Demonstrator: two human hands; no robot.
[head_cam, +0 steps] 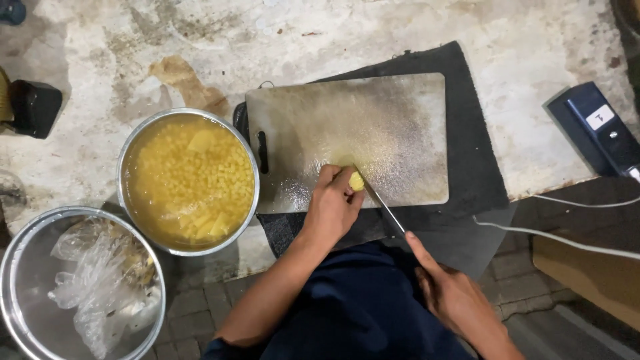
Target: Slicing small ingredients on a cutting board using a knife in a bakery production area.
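My left hand [331, 207] presses a small yellow potato piece [357, 180] down on a worn white cutting board [400, 120]. My right hand [453, 293] grips a knife [381, 207] by the handle, forefinger stretched along the spine. The blade's tip rests against the potato piece, right beside my left fingers. The board lies on a dark mat [473, 153] at the near edge of a stained stone counter [200, 40].
A steel bowl [189, 181] of yellow diced potato in water stands left of the board. A second steel bowl [20, 280] at lower left holds a crumpled clear plastic bag. A dark blue device [600, 127] with white cables lies at the right. A black object [33, 107] sits at far left.
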